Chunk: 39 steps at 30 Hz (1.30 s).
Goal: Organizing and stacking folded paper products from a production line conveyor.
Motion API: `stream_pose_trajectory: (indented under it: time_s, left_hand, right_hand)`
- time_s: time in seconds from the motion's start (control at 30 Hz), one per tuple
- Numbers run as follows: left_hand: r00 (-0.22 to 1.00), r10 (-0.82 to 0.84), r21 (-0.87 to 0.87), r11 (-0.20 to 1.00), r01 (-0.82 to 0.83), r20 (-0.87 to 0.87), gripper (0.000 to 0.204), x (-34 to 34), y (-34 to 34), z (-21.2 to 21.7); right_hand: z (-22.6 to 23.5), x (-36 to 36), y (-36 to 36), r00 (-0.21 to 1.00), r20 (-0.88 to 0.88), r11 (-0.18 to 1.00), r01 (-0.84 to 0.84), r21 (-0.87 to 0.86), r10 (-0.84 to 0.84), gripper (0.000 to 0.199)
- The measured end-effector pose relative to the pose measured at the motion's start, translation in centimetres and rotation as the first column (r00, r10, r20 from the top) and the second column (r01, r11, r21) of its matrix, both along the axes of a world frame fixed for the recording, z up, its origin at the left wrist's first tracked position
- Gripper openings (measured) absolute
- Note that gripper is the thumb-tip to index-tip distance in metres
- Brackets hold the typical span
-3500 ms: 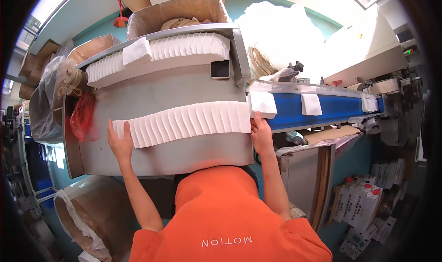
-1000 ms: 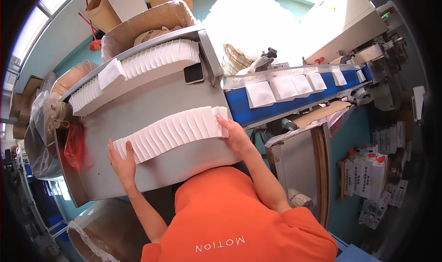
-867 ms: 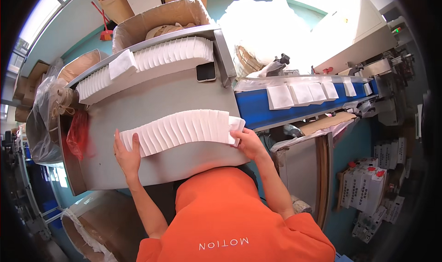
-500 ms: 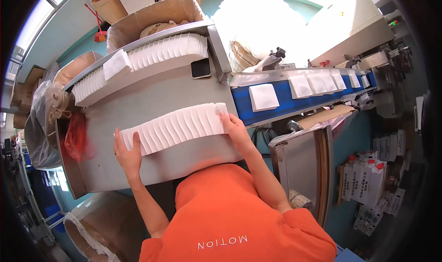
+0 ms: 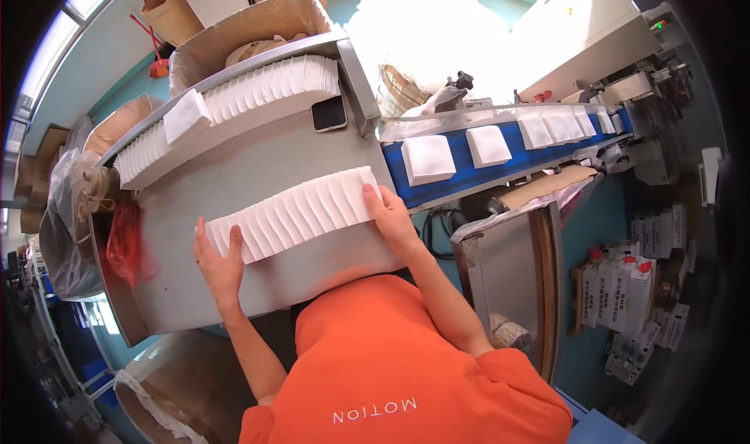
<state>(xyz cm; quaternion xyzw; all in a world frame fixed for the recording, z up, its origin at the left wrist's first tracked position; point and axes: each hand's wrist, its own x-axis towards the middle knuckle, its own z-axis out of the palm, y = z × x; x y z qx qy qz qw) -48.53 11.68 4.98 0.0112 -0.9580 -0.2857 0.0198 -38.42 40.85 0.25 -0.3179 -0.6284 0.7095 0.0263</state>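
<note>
A row of folded white napkins (image 5: 301, 213) stands on edge across the steel table, close in front of me. My left hand (image 5: 219, 264) is closed around the row's left end, thumb on the near side and fingers at the end. At the opposite end, my right hand (image 5: 391, 213) presses its fingers against the last napkin; part of its grip is hidden. A longer row of the same napkins (image 5: 273, 85) lines the table's far edge, with one flat stack (image 5: 187, 116) lying on top.
To the right, a blue conveyor belt (image 5: 457, 180) carries several white napkin stacks (image 5: 428, 160). A phone (image 5: 329, 114) lies near the table's far right corner. A red plastic bag (image 5: 125, 237) hangs at the left edge. Lined boxes (image 5: 183, 61) stand behind the table.
Stacks on the belt have come closer to the table, and a second one now sits apart behind the first. The napkin at the row's right end, folded over before, now stands straight.
</note>
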Motion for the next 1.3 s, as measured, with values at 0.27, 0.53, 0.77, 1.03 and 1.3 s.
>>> stream_pose_trajectory:
  time_s: [0.27,0.53,0.77,1.03,1.3]
  left_hand:
    - [1.000,0.004,0.043,0.999,-0.005,0.021,0.075,0.0,0.1,-0.2]
    - [0.999,-0.029,0.066,0.997,0.026,0.039,0.074,0.3,0.7,0.7]
    - [0.999,-0.028,0.077,0.997,0.025,0.039,0.073,-0.1,0.9,0.4]
    - [0.999,-0.027,0.047,0.999,0.026,0.034,0.073,0.3,1.5,0.4]
    - [0.998,-0.050,0.061,0.997,0.048,0.047,0.074,0.5,2.0,0.2]
  right_hand:
    - [-0.8,2.1,3.3,0.961,0.063,0.863,0.271,-0.426,-0.271,0.036]
    - [0.7,0.3,1.4,0.947,0.271,0.984,-0.146,-0.106,0.170,0.064]
    - [-0.2,-2.2,0.4,0.997,0.027,0.993,-0.072,0.091,0.070,0.079]
    - [0.4,-1.0,0.3,1.000,0.018,0.997,0.014,0.081,-0.015,0.042]
    - [-1.0,1.4,3.9,0.949,0.083,0.858,0.310,-0.410,-0.303,0.047]
